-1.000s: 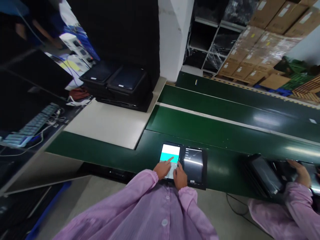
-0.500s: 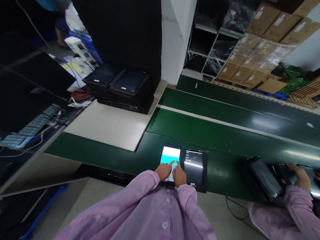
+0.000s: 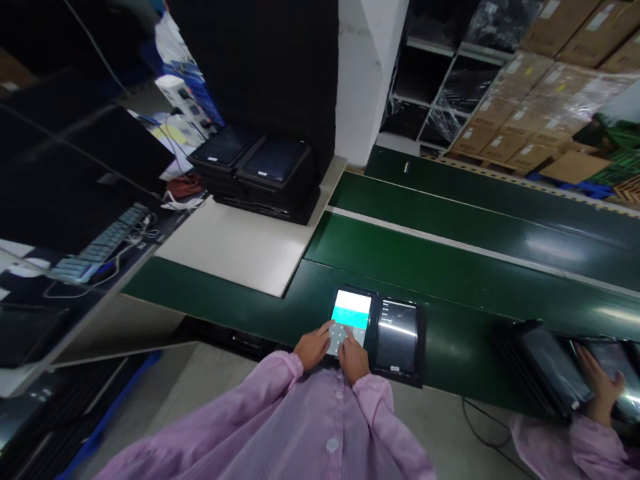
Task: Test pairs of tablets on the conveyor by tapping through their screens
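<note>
A lit tablet (image 3: 351, 308) lies at the bench's near edge. Its screen is white on top, turquoise below, with a grey keypad at the bottom. My left hand (image 3: 313, 348) is at the tablet's lower left, a finger reaching onto the keypad's left side; it grips nothing. From the near side my right hand (image 3: 353, 360) comes over the keypad with its index finger stretched out, also without a hold on anything. Whether either fingertip presses the glass I cannot tell. Just right of it lies a second tablet (image 3: 397, 337), with a dark screen and small white text lines.
At right, a co-worker's hand (image 3: 600, 383) touches one of several dark tablets (image 3: 553, 367). Stacked tablets (image 3: 273, 160) stand on a white board (image 3: 230, 247) ahead to the left. Green bench strips (image 3: 400, 250) run rightward. Beyond are cartons (image 3: 513, 117); a keyboard (image 3: 107, 243) sits left.
My left hand has drawn back a little to the left and down, and my right index finger has moved lower on the keypad. The view has shifted slightly left.
</note>
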Demonstrator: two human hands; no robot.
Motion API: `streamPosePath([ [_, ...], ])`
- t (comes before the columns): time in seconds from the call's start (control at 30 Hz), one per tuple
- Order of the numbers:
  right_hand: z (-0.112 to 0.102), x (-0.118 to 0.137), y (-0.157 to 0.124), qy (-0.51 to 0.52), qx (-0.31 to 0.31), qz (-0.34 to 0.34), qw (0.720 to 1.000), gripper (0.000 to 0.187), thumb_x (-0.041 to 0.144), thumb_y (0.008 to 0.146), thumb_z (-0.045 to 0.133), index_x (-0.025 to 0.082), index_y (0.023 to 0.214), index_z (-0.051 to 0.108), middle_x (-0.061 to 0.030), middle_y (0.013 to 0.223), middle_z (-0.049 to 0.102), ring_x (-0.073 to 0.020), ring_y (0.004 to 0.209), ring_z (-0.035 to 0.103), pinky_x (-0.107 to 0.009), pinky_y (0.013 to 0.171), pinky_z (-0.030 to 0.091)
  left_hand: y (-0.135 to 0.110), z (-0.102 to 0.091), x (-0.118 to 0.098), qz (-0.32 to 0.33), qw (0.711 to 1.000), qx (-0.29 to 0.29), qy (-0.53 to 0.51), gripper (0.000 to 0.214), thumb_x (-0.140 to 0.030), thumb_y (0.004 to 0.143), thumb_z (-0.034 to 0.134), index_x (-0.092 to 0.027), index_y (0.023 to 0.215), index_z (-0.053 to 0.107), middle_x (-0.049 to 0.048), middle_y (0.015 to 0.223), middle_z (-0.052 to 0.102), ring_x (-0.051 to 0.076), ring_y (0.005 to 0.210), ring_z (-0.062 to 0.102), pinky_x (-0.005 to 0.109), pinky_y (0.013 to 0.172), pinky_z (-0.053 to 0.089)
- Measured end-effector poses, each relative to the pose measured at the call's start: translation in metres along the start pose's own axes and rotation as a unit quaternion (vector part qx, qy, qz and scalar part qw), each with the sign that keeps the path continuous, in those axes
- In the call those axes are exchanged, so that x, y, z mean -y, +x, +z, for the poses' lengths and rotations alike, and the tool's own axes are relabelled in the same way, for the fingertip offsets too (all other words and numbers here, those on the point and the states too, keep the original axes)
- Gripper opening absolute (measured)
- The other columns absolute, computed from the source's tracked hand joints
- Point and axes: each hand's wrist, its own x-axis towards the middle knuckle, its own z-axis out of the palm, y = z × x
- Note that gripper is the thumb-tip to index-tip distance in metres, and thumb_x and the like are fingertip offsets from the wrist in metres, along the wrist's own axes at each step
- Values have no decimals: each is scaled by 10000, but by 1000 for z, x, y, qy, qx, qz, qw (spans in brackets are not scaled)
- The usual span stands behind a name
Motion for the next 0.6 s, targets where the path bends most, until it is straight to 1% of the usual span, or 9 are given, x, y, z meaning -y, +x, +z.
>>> streamPosePath([
  [0.1, -1, 10, 4, -10, 33, -11, 999, 243, 191, 1048, 471, 180, 1080, 712, -106, 1609, 499, -201, 1033, 748, -291, 875, 582, -3, 6, 1, 7, 1000, -4, 0, 382, -237, 1073, 322, -182, 1163, 689, 99, 1658, 464, 229, 1134, 721, 400, 990, 580],
  [0.17, -4, 9, 6, -15, 32, -5, 999, 241, 198, 1053, 466, 180, 1062, 707, -104, 1616, 490, -191, 1023, 746, -279, 859, 577, -3, 10, 1, 15, 1000, 3, 8, 378, -243, 1072, 327, -175, 1128, 694, 111, 1646, 478, 238, 1135, 718, 412, 1004, 577],
  [0.2, -6, 5, 6, -20, 21, 7, 1000, 251, 209, 1063, 453, 181, 1043, 701, -106, 1623, 480, -185, 1028, 742, -274, 862, 572, -2, 12, 1, 17, 1000, 15, 15, 373, -242, 1069, 334, -170, 1105, 698, 120, 1641, 483, 246, 1117, 723, 421, 992, 582],
  [0.27, -10, -4, 7, -38, -7, 56, 998, 284, 225, 1080, 418, 177, 996, 685, -118, 1637, 458, -177, 1020, 738, -275, 856, 569, -1, 14, 1, 13, 999, 45, 28, 358, -228, 1054, 355, -163, 1064, 707, 138, 1636, 488, 263, 1077, 733, 440, 948, 598],
  [0.33, -13, -14, 9, -55, -13, 104, 993, 298, 220, 1078, 403, 173, 960, 673, -132, 1643, 446, -175, 978, 739, -285, 816, 573, -1, 14, 0, 7, 998, 62, 33, 353, -214, 1042, 363, -166, 1041, 712, 141, 1638, 485, 272, 1065, 736, 447, 922, 606],
  [0.4, -14, -19, 11, -58, -8, 111, 992, 293, 215, 1074, 404, 172, 962, 671, -139, 1638, 452, -178, 962, 740, -293, 795, 572, -2, 14, 1, 4, 999, 50, 19, 362, -225, 1049, 348, -178, 1071, 706, 125, 1651, 471, 270, 1114, 726, 448, 962, 599],
  [0.47, -13, -21, 14, -54, -8, 86, 995, 285, 212, 1072, 407, 176, 981, 674, -137, 1627, 468, -179, 978, 738, -295, 814, 568, -4, 13, 2, -3, 1000, 25, -9, 371, -248, 1061, 328, -190, 1103, 692, 108, 1673, 440, 256, 1160, 715, 439, 1002, 590],
  [0.53, -10, -20, 15, -54, -8, 75, 996, 272, 206, 1064, 418, 183, 985, 677, -130, 1621, 478, -173, 961, 738, -291, 810, 564, -7, 14, 4, -20, 999, 4, -37, 370, -278, 1070, 320, -192, 1085, 679, 110, 1687, 412, 249, 1191, 706, 431, 1019, 588],
  [0.6, -8, -19, 16, -57, -13, 97, 994, 264, 214, 1062, 429, 190, 967, 674, -120, 1627, 473, -164, 938, 738, -282, 772, 559, -9, 16, 7, -43, 997, -13, -57, 362, -308, 1076, 326, -190, 1037, 666, 125, 1670, 426, 257, 1255, 678, 430, 1053, 576],
])
